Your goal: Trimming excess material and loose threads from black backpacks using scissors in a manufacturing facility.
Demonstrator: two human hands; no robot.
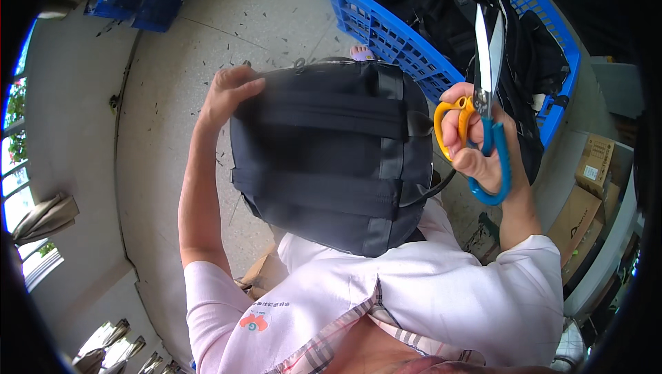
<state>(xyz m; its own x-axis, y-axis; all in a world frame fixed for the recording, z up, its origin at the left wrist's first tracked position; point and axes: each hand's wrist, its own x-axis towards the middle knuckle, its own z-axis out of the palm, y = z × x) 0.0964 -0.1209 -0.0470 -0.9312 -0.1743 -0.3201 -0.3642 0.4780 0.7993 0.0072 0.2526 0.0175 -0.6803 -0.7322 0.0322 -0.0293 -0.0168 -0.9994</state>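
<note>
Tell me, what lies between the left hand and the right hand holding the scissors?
In the head view, the dark backpack fills the stretch between left hand and right hand.

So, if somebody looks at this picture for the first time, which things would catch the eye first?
Probably the dark backpack in the middle, held at its upper left corner by the left hand. Next, the scissors with one orange and one blue handle, raised blades-up in the right hand on the right. Behind them, a blue plastic crate holds more black bags.
</note>
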